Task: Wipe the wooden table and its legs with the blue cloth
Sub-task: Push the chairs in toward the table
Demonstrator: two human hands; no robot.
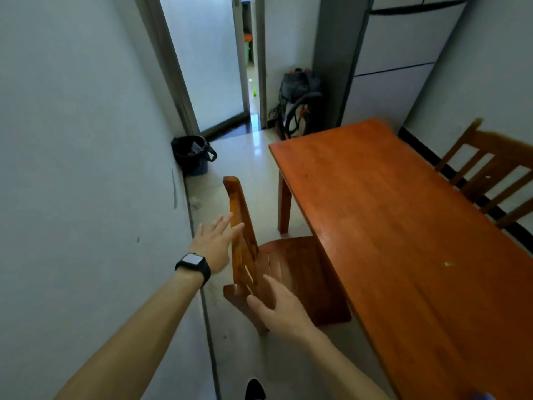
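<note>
Closest to me is a dark shoe (255, 389) on the floor, low between my two forearms. Ahead of it, the left grip (213, 246), with a watch (193, 261) on its wrist, is released with its fingers spread. Its fingertips are at the top rail of the chair back (242, 220), though I cannot tell whether they touch. The right grip (277, 310) is also released and splayed, and holds nothing at the near end of that same chair back, so the back stands between the two grips.

The wooden counter (389, 226) runs off to the right of the right grip, with the chair's seat tucked partly under its edge. One counter leg (284, 206) shows just beyond the seat.

A blurred blue patch (480, 396) at the bottom corner, right of the right grip, may be the blue cloth, but I cannot be sure.

As I judge it, wiping has not started. Neither grip has the cloth, a pale speck (448, 264) sits on the counter top, and the top and all the legs are left to do. Shifting the chair looks like the step in hand.
</note>
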